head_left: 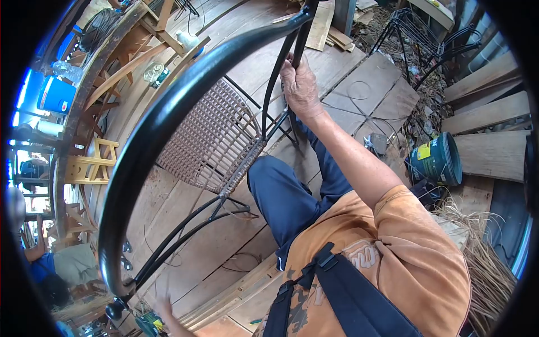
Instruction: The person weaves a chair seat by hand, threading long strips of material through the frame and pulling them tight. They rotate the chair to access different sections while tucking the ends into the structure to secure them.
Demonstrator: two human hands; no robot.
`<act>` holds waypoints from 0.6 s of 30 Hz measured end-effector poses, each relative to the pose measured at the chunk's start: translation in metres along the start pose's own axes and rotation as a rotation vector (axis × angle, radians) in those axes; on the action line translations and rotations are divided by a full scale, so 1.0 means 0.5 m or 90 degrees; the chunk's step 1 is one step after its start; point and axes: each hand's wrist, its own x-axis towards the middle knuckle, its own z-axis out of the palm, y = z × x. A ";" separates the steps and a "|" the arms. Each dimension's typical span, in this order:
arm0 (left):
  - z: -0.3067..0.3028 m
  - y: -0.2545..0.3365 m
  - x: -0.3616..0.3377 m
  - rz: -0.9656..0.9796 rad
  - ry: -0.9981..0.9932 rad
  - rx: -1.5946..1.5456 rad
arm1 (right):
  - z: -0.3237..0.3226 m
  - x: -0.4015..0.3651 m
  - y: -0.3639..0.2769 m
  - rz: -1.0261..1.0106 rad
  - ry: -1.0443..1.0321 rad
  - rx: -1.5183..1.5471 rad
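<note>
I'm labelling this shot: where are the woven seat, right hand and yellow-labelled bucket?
Woven seat [209,139], head view: its weave.
Right hand [301,90], head view: its back.
Yellow-labelled bucket [433,166], head view: side wall.

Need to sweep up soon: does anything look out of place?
Yes: loose strands lie looped and crossed on the floor, to the picture's right of the chair. They look stray, as similar strands form a heap at lower right.

The chair [205,137], with a thick, glossy black rail [147,135] curving past its brown woven seat [196,143], was close before the person's knees [278,182], its weave gapped near one edge.
</note>
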 end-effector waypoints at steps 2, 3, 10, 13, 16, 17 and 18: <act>-0.019 0.285 0.025 0.204 0.117 -0.365 | -0.004 -0.001 0.004 0.034 -0.025 0.009; -0.077 0.436 0.006 0.264 0.040 -0.450 | -0.003 0.001 0.008 0.049 -0.037 0.017; -0.236 0.781 -0.104 0.450 -0.242 -0.626 | 0.000 0.003 0.013 0.037 -0.026 0.016; -0.170 0.683 -0.005 0.639 0.143 -0.368 | 0.000 0.004 0.018 0.071 -0.043 0.026; -0.155 0.459 0.059 0.516 0.240 -0.307 | -0.002 0.003 0.011 0.080 -0.043 0.019; -0.149 0.374 0.078 0.445 0.249 -0.292 | -0.004 0.002 0.006 0.061 -0.034 -0.016; -0.146 0.298 0.094 0.370 0.249 -0.277 | -0.005 0.003 0.008 0.075 -0.045 -0.016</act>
